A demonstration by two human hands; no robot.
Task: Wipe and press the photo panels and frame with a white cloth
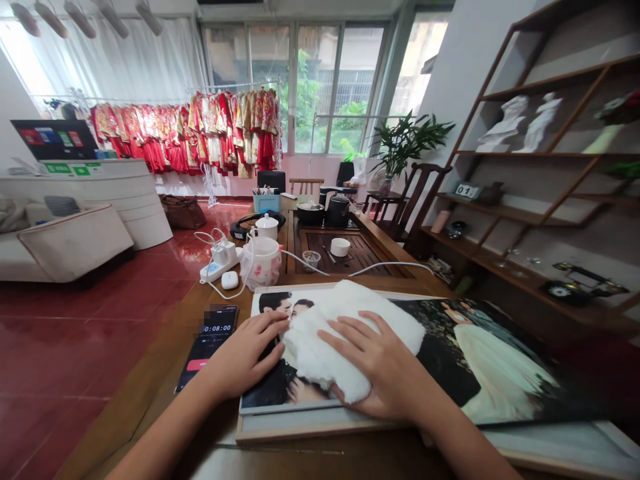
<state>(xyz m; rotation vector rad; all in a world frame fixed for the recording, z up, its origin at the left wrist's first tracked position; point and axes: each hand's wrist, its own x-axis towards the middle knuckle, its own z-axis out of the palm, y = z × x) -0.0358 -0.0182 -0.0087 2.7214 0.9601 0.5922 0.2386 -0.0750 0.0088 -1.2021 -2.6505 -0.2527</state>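
A large framed photo [500, 373] lies flat on the wooden table [165, 353] in front of me. A fluffy white cloth [345, 320] rests on its left half. My right hand [385, 373] lies flat on the cloth, fingers spread, pressing it against the picture. My left hand [245, 357] rests flat on the photo's left edge, fingers apart, right beside the cloth. A black phone [207, 343] with a running timer on its screen lies just left of my left hand.
Behind the photo stand a white mug [263, 261], a teapot [267, 227], a power strip with cables [220, 263], a small white bowl [340, 247] and black kettles [330, 210]. Wooden shelves [540, 200] stand at right, a sofa [65, 243] and red garments [200, 130] at left.
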